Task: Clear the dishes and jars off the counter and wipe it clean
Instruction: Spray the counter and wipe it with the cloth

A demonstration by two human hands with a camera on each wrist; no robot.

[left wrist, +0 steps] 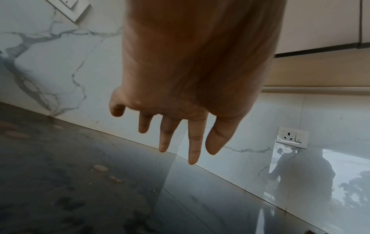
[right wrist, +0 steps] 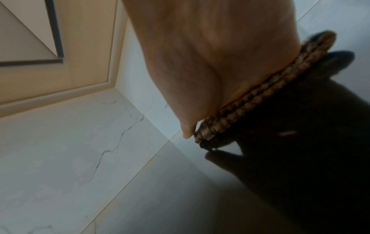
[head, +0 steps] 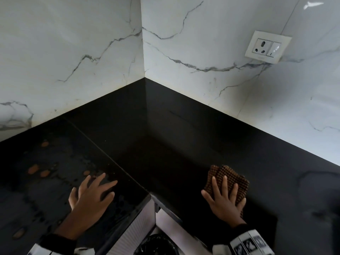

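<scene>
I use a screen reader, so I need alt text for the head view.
A right hand presses a folded brown cloth flat on a black corner counter. The left hand rests open on the counter's left side among orange-brown spots. White marble walls carry a socket.

walls: white veined marble [head: 73, 52] | socket plate [head: 266, 46] on right wall | cabinets [left wrist: 320, 23] overhead
</scene>
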